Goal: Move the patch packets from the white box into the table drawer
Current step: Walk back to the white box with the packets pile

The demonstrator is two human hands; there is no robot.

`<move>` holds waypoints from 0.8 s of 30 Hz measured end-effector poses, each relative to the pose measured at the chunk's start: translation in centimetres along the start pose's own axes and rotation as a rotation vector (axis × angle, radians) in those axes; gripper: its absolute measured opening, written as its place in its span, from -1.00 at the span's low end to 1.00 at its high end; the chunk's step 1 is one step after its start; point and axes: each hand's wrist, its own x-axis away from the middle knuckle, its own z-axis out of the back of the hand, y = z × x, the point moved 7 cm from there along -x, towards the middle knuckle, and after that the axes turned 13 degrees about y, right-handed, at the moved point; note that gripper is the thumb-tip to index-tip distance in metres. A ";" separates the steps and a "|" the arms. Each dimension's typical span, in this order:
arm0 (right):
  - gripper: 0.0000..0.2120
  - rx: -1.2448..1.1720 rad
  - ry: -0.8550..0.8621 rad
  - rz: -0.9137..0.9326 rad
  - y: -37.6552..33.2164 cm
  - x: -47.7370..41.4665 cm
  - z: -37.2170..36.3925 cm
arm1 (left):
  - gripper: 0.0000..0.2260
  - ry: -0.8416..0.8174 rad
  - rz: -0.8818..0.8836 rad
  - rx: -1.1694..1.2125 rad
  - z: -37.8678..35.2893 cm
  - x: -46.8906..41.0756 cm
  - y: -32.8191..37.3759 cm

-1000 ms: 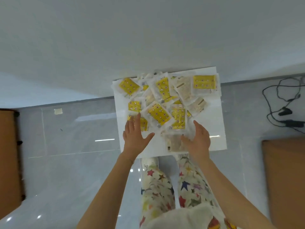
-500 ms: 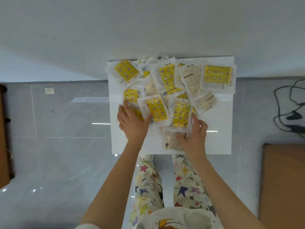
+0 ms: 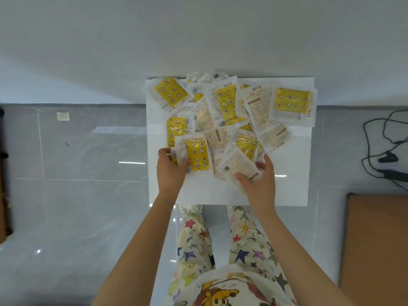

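Several patch packets, clear wrappers with yellow or pale beige inserts, lie scattered over the far half of a flat white surface. My left hand grips a yellow packet by its left edge. My right hand holds a pale packet tilted up at its near end, thumb on top. More packets, such as a yellow one at the far right, lie beyond both hands. I cannot tell whether this white surface is the box or the drawer.
The white surface meets a white wall at its far edge. Grey glossy floor tiles surround it. Black cables trail at the right, a brown board lies near right, dark furniture at the left edge. My legs stand below.
Both hands moved onto the near packets and closed on them: the left took a yellow packet, the right lifted a pale one. The view shifted closer over the white surface.
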 end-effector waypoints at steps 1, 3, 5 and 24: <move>-0.22 -0.039 0.020 -0.036 -0.3 -0.3 -0.2 | -0.67 -0.024 -0.004 0.000 0.1 0.2 0.0; -0.34 -0.090 0.038 -0.103 -0.4 -0.9 -0.7 | -0.76 -0.067 -0.016 0.014 0.0 0.4 -0.4; -0.50 -0.089 0.028 -0.160 -0.1 -1.3 -1.2 | -0.75 -0.110 -0.001 0.086 -0.1 0.8 -0.6; -0.83 -0.086 0.056 -0.149 -5.3 2.0 4.9 | -0.75 -0.109 0.015 0.447 8.2 8.1 3.6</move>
